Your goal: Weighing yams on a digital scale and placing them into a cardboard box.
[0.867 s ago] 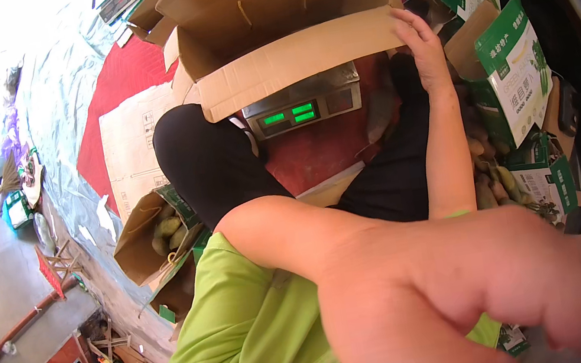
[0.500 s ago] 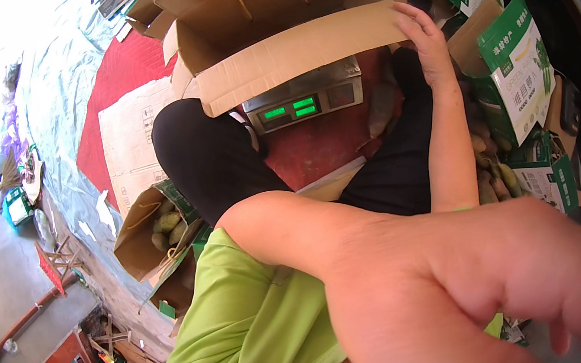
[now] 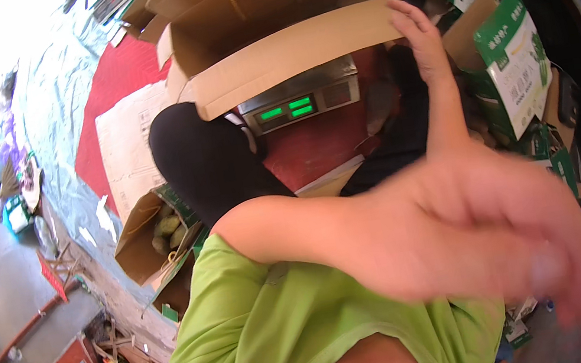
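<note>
cardboard box (image 3: 273,15), top open, stands over the metal scale (image 3: 331,100), its near flap (image 3: 294,52) hanging out above the scale's far edge and hiding the far left corner. the right hand (image 3: 421,38) is open, fingers stretched and touching the flap's right end, so the box lies directly to that hand's left. the left hand (image 3: 517,238) is lifted across the body, blurred, well apart from the box, which lies up and to its left; its fingers curve, but i cannot tell whether they close on anything.

the scale's near edge, with lit green displays, faces the person over the red mat (image 3: 309,156). a carton of green produce (image 3: 152,236) sits beside the left knee (image 3: 208,156); a green and white carton (image 3: 513,65) stands to the right of the right forearm.
</note>
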Demonstrator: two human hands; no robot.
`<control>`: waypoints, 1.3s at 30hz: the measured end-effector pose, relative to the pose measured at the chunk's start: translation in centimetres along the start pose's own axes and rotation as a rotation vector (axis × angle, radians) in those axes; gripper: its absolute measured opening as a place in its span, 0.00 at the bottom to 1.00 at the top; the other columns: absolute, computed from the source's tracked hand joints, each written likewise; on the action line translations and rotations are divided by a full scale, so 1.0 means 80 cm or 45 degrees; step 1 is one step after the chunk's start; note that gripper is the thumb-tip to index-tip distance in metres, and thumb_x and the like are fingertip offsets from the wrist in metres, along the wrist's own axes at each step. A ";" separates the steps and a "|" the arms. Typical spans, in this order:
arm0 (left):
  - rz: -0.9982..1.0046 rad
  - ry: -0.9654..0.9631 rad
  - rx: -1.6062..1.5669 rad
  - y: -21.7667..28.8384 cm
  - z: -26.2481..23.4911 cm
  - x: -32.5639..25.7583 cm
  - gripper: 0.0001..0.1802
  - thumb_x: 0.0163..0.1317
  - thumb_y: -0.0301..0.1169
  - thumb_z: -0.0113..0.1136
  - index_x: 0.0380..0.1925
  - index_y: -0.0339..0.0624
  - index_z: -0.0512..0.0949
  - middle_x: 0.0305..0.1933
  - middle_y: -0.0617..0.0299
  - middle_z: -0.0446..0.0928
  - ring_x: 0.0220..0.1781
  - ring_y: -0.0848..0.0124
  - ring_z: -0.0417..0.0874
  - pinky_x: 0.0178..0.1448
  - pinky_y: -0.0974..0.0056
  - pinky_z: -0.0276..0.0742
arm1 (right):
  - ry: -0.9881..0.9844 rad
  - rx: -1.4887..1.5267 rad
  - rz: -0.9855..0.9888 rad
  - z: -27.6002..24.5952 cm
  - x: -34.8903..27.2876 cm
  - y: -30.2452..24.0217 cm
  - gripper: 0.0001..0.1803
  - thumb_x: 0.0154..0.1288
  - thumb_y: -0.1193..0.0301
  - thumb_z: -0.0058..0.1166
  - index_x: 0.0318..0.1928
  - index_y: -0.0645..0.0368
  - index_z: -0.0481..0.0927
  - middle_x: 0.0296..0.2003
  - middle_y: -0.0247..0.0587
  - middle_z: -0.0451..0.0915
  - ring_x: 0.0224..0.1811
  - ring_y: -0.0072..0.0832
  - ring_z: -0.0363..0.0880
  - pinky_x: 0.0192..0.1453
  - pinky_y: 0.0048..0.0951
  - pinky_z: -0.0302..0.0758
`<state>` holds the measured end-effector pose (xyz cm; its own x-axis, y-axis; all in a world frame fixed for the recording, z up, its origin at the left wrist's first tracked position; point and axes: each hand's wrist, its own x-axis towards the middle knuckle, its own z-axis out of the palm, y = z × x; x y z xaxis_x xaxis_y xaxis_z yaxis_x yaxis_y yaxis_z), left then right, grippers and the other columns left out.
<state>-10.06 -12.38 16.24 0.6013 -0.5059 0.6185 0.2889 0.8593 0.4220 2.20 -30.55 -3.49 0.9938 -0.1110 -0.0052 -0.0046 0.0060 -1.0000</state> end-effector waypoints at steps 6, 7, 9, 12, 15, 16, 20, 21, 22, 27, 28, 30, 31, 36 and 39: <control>-0.125 0.538 -0.291 -0.005 -0.078 -0.035 0.17 0.72 0.36 0.42 0.54 0.41 0.72 0.54 0.56 0.77 0.62 0.59 0.72 0.61 0.54 0.71 | -0.034 0.141 0.018 0.012 -0.002 0.004 0.17 0.63 0.66 0.58 0.51 0.56 0.79 0.38 0.28 0.77 0.39 0.14 0.72 0.42 0.17 0.70; -0.137 0.559 -0.260 -0.006 -0.090 -0.040 0.17 0.73 0.35 0.40 0.56 0.44 0.71 0.57 0.59 0.75 0.67 0.55 0.67 0.65 0.50 0.69 | -0.026 0.063 0.009 0.013 -0.004 -0.006 0.18 0.62 0.66 0.58 0.51 0.58 0.79 0.40 0.30 0.78 0.42 0.16 0.73 0.46 0.18 0.71; -0.159 0.608 -0.243 -0.008 -0.097 -0.044 0.17 0.73 0.35 0.40 0.56 0.45 0.72 0.57 0.60 0.75 0.67 0.56 0.67 0.65 0.51 0.68 | -0.046 0.052 -0.012 0.008 0.002 0.000 0.18 0.62 0.66 0.58 0.51 0.59 0.79 0.42 0.32 0.78 0.44 0.17 0.73 0.50 0.19 0.70; -0.175 0.677 -0.219 -0.011 -0.104 -0.046 0.17 0.72 0.34 0.42 0.56 0.45 0.72 0.57 0.61 0.75 0.67 0.57 0.68 0.65 0.51 0.68 | -0.030 0.070 0.006 0.008 0.002 0.004 0.19 0.62 0.65 0.59 0.52 0.59 0.78 0.44 0.33 0.78 0.47 0.19 0.73 0.54 0.20 0.68; -0.173 0.705 -0.225 -0.013 -0.110 -0.049 0.15 0.72 0.33 0.44 0.54 0.45 0.73 0.55 0.61 0.76 0.66 0.58 0.69 0.64 0.51 0.68 | -0.042 0.107 0.069 0.009 -0.002 -0.005 0.20 0.61 0.65 0.59 0.52 0.60 0.78 0.46 0.34 0.78 0.49 0.19 0.72 0.56 0.21 0.67; -0.173 0.723 -0.234 -0.013 -0.112 -0.050 0.14 0.71 0.33 0.45 0.52 0.45 0.74 0.54 0.61 0.77 0.65 0.59 0.69 0.64 0.51 0.69 | -0.048 0.082 0.059 0.010 -0.002 -0.007 0.21 0.61 0.65 0.59 0.52 0.60 0.78 0.46 0.34 0.78 0.49 0.19 0.72 0.56 0.21 0.67; -0.190 0.739 -0.248 -0.013 -0.115 -0.051 0.12 0.70 0.31 0.47 0.49 0.45 0.75 0.51 0.62 0.78 0.63 0.59 0.71 0.63 0.52 0.69 | -0.050 0.081 0.045 0.009 -0.002 -0.008 0.18 0.64 0.66 0.56 0.52 0.59 0.78 0.45 0.33 0.75 0.46 0.19 0.73 0.50 0.20 0.71; -0.191 0.743 -0.243 -0.013 -0.115 -0.051 0.12 0.70 0.31 0.47 0.49 0.45 0.75 0.51 0.62 0.78 0.63 0.60 0.71 0.62 0.52 0.70 | -0.052 0.080 0.042 0.009 -0.003 -0.009 0.18 0.64 0.65 0.56 0.52 0.59 0.78 0.44 0.33 0.75 0.45 0.19 0.73 0.49 0.20 0.71; -0.193 0.746 -0.238 -0.013 -0.114 -0.051 0.11 0.70 0.31 0.48 0.49 0.46 0.75 0.50 0.62 0.79 0.63 0.60 0.71 0.62 0.52 0.70 | -0.053 0.078 0.039 0.009 -0.004 -0.010 0.18 0.64 0.65 0.56 0.52 0.59 0.78 0.44 0.32 0.75 0.45 0.19 0.73 0.49 0.20 0.71; -0.271 0.883 -0.036 -0.010 -0.099 -0.047 0.08 0.70 0.35 0.49 0.37 0.44 0.73 0.36 0.63 0.75 0.52 0.61 0.76 0.58 0.52 0.72 | -0.051 0.034 -0.004 0.006 -0.004 -0.004 0.18 0.64 0.64 0.56 0.53 0.57 0.78 0.42 0.29 0.76 0.42 0.16 0.73 0.44 0.19 0.71; -0.286 0.867 0.049 -0.008 -0.100 -0.049 0.11 0.70 0.37 0.48 0.32 0.43 0.71 0.30 0.63 0.72 0.46 0.61 0.77 0.55 0.53 0.73 | -0.057 0.014 -0.015 0.007 -0.004 -0.004 0.18 0.64 0.63 0.56 0.53 0.56 0.78 0.41 0.28 0.77 0.41 0.15 0.73 0.42 0.18 0.71; -0.229 0.831 0.150 -0.003 -0.102 -0.053 0.12 0.70 0.36 0.49 0.29 0.42 0.70 0.26 0.62 0.71 0.40 0.63 0.77 0.51 0.58 0.73 | -0.045 0.003 -0.042 0.008 -0.004 -0.002 0.19 0.64 0.63 0.56 0.53 0.56 0.78 0.40 0.27 0.77 0.40 0.14 0.73 0.41 0.17 0.70; -0.162 0.798 0.259 0.001 -0.104 -0.056 0.14 0.70 0.35 0.49 0.26 0.40 0.69 0.23 0.61 0.69 0.35 0.64 0.76 0.47 0.62 0.72 | -0.046 -0.004 -0.072 0.008 -0.004 -0.001 0.19 0.64 0.63 0.56 0.53 0.55 0.78 0.40 0.27 0.77 0.39 0.14 0.72 0.41 0.17 0.69; -0.183 0.724 1.132 0.043 -0.117 -0.066 0.18 0.73 0.34 0.43 0.22 0.39 0.66 0.23 0.61 0.68 0.32 0.68 0.74 0.44 0.66 0.69 | -0.068 0.000 -0.103 0.000 -0.009 -0.007 0.19 0.66 0.61 0.54 0.53 0.57 0.77 0.40 0.27 0.77 0.39 0.13 0.72 0.41 0.17 0.68; -0.249 0.675 1.905 0.068 -0.134 -0.076 0.08 0.68 0.27 0.48 0.34 0.34 0.74 0.35 0.60 0.74 0.40 0.71 0.75 0.48 0.68 0.70 | -0.017 0.028 -0.099 -0.005 -0.014 -0.013 0.19 0.66 0.60 0.54 0.53 0.56 0.77 0.40 0.27 0.78 0.41 0.13 0.73 0.42 0.17 0.69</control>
<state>-4.14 -3.83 7.66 0.9155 -0.2378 0.3245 -0.3759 -0.2177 0.9007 1.08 -30.87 -2.49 0.9925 -0.0984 0.0725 0.0748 0.0196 -0.9970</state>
